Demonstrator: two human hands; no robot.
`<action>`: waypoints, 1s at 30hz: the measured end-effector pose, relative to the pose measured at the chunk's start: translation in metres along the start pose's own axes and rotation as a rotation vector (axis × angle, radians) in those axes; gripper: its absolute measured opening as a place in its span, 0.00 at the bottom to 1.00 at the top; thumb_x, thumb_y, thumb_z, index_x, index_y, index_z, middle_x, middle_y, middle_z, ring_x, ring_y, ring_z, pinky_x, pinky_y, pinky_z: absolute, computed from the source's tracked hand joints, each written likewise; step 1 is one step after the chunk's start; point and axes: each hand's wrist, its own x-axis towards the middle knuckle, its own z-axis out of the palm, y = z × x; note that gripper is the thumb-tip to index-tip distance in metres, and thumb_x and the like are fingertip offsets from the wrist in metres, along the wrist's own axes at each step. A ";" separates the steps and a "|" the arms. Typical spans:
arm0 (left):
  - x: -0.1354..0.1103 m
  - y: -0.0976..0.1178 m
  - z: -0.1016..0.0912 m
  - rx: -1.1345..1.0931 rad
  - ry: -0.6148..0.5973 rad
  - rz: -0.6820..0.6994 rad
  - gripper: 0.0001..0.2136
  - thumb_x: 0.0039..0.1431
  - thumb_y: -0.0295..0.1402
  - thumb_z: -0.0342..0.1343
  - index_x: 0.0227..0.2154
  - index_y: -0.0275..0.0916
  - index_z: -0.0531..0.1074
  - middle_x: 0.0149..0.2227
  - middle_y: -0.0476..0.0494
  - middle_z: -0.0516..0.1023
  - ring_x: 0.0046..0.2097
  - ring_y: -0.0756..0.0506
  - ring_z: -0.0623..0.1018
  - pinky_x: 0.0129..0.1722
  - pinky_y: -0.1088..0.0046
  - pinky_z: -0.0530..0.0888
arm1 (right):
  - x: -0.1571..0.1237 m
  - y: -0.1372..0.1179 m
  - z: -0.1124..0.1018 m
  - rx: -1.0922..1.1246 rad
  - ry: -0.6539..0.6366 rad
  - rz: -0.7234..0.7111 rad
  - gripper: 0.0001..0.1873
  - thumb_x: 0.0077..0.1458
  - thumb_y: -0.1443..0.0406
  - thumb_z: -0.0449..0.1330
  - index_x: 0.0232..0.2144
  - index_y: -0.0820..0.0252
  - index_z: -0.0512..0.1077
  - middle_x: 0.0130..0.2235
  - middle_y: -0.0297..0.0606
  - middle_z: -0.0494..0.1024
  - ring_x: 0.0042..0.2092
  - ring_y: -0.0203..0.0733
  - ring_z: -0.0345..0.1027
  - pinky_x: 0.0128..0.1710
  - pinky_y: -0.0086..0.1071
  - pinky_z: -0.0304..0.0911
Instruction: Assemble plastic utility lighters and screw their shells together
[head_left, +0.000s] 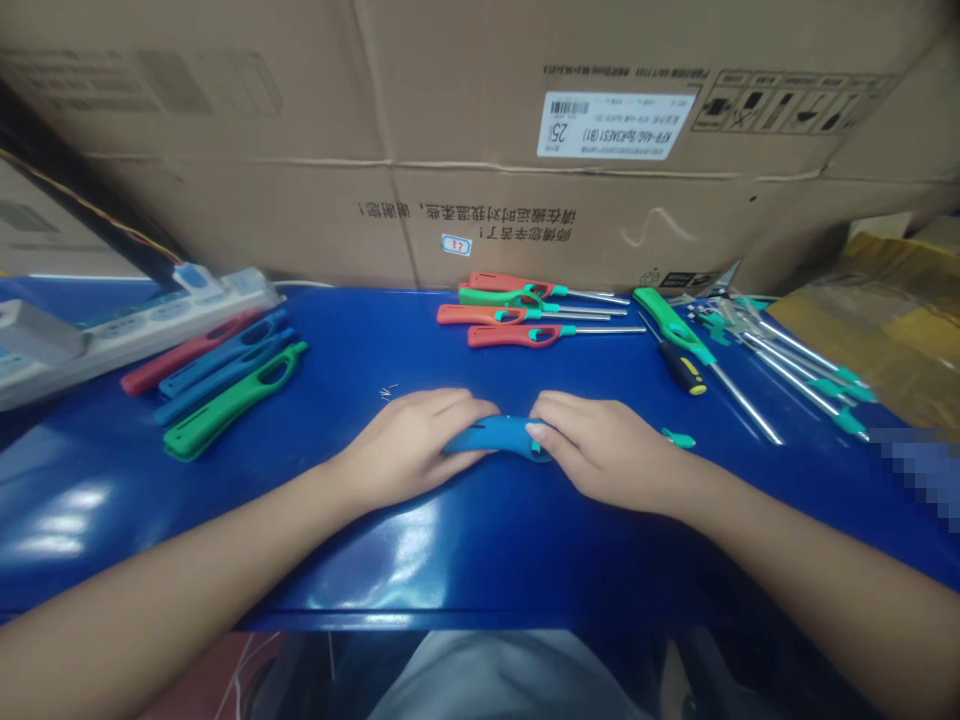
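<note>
Both of my hands press down on a blue lighter handle [491, 437] lying on the blue table [480, 540]. My left hand [409, 445] covers its left end with fingers curled over it. My right hand [600, 450] grips its right end, where a teal trigger part shows. A small teal piece [679, 438] lies just right of my right hand.
Red, blue and green handle shells [225, 385] lie at the left beside a white power strip [135, 320]. Assembled red and green lighters [525, 310] lie at the back centre. A screwdriver [686, 370], a green lighter and several metal rods with teal tips [795, 370] lie at the right. Cardboard boxes [480, 150] wall off the back.
</note>
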 end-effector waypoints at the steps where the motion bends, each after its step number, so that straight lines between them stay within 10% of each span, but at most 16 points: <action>1: 0.000 0.000 0.000 0.020 -0.002 0.013 0.14 0.70 0.41 0.55 0.49 0.37 0.74 0.40 0.43 0.80 0.40 0.44 0.80 0.39 0.69 0.73 | 0.000 0.001 -0.001 0.002 -0.004 -0.024 0.18 0.73 0.57 0.45 0.40 0.58 0.70 0.39 0.36 0.76 0.35 0.42 0.71 0.33 0.34 0.57; 6: 0.001 0.003 0.000 0.016 -0.019 0.038 0.16 0.69 0.46 0.55 0.41 0.37 0.77 0.34 0.45 0.81 0.35 0.44 0.79 0.36 0.68 0.73 | -0.001 0.008 -0.004 -0.015 0.013 -0.235 0.22 0.70 0.49 0.50 0.52 0.58 0.70 0.46 0.39 0.78 0.43 0.45 0.74 0.38 0.35 0.61; 13: -0.002 0.006 0.005 -0.019 0.062 0.125 0.13 0.70 0.40 0.57 0.47 0.36 0.77 0.40 0.45 0.84 0.36 0.45 0.79 0.38 0.69 0.73 | 0.001 0.009 0.004 -0.056 0.114 -0.343 0.22 0.73 0.54 0.46 0.39 0.60 0.74 0.39 0.37 0.80 0.37 0.41 0.74 0.33 0.34 0.59; 30: -0.002 0.000 0.002 -0.165 -0.008 -0.024 0.14 0.70 0.38 0.56 0.53 0.40 0.76 0.44 0.43 0.83 0.43 0.45 0.81 0.44 0.70 0.76 | -0.001 0.029 -0.015 -0.049 0.049 -0.249 0.13 0.69 0.60 0.56 0.41 0.59 0.79 0.38 0.40 0.84 0.39 0.44 0.77 0.39 0.35 0.64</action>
